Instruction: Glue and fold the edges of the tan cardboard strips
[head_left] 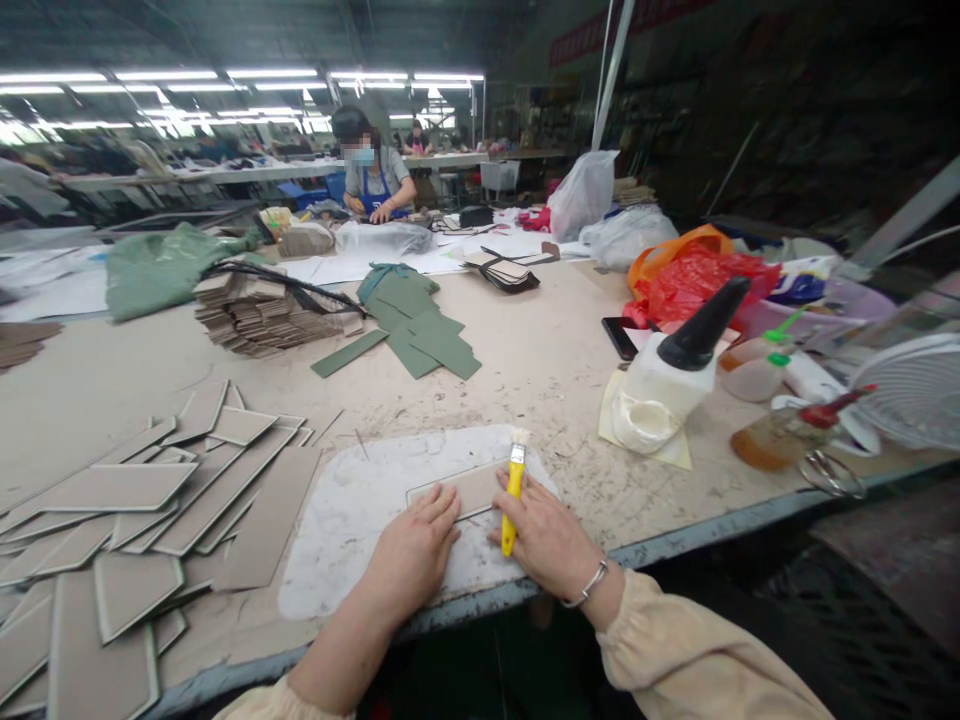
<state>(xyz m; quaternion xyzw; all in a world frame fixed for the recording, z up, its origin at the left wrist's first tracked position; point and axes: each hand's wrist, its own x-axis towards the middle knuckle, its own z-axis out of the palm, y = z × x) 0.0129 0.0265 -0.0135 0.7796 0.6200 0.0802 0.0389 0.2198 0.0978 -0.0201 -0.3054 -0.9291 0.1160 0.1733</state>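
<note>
Right hand (551, 530): fingers bent, clamped on the handle of yellow brush (514, 497) between thumb and fingers; some tips also down on the panel's right part
Left hand (416, 550): fingers stretched out, side by side, laid flat on left part of beige panel (476, 487); thumb tucked close to near edge; not gripping
Brush handling: likely very light, handle stiff and probably smooth, bristles soft and bendable; best held by the yellow handle, just below the metal band
Brush direction: bristles away from wearer, handle butt back toward near table edge; long axis almost straight up the view, top leaning slightly right, across the panel; bristle contact with anything, cannot tell
Panel handling: probably light, thin, fairly stiff like board, maybe prone to creasing at corners; slippery or tacky, cannot tell; best steadied flat near the ends, or lifted by opposite edges
Panel direction: long axis roughly left to right, right end angled farther from wearer; far right end partly behind right hand
Panel place: flat on white board (330, 540), toward its right side, between both hands
White board place: at near edge of table (555, 330)
Left of board: loose heap of similar beige panels (127, 490), pale-edged, overlapping, pointing various ways
Right of board: white bottle (660, 390) with black nozzle, on yellowish paper
</note>
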